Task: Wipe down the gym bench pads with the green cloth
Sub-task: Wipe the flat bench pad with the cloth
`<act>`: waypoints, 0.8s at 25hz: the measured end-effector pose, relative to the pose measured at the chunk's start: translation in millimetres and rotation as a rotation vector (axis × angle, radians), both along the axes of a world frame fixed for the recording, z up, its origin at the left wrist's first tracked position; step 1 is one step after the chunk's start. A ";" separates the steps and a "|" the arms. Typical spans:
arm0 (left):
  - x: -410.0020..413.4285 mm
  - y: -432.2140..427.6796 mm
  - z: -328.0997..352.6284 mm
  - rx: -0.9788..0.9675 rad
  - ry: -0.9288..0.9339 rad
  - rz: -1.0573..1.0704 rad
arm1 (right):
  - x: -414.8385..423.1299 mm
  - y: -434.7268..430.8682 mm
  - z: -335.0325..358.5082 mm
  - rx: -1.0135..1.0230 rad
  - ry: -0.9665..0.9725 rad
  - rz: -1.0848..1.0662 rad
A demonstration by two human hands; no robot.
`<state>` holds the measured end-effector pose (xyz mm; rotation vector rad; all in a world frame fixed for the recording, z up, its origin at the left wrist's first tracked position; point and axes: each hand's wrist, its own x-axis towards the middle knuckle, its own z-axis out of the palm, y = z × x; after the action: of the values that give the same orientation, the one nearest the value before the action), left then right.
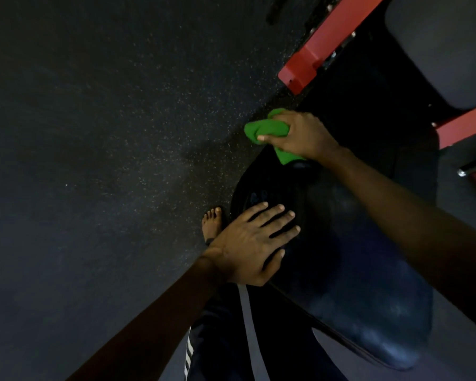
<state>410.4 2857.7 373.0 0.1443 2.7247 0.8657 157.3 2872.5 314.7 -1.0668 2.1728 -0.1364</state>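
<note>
- Two hands are at work over one dark bench pad, which runs from the lower right, close to the person, up and away toward the middle of the view.
- The right hand is at the far end of that pad. Its fingers and thumb are curled round the bunched green cloth, and a tail of the cloth hangs out below the palm.
- The left hand lies nearer the body, flat and relaxed with its fingers spread. It rests on the pad's near-left edge and holds nothing.
- The cloth sits at the pad's outer edge, right where the pad meets the speckled floor. Whether it is pressing on the pad or is just above it cannot be told in the dim light.
- Most of the pad lies between the cloth and the person, so the next stroke probably has to pull back along the pad's long axis toward the body. The right hand is the one placed to do that, while the left steadies.
- A second, greyer pad sits beyond the red frame at upper right, well apart from both hands and nearer the right arm.
</note>
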 end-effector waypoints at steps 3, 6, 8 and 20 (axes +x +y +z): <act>-1.3 1.3 0.3 -0.003 -0.015 0.007 | -0.7 2.4 -2.8 -0.012 0.032 -0.150; -0.4 2.8 -0.4 0.008 -0.017 0.015 | 31.8 37.1 18.1 -0.160 -0.046 -0.019; -1.4 2.1 -1.9 0.015 -0.012 0.014 | 21.3 53.3 11.2 -0.244 -0.104 0.046; -54.4 -28.1 -14.1 -0.069 -0.211 0.358 | 32.4 113.1 23.6 -0.191 -0.070 -0.394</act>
<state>356.0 2829.6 358.9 -0.4362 2.6127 0.8194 189.7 2985.6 338.4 -0.7071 2.3157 -0.5610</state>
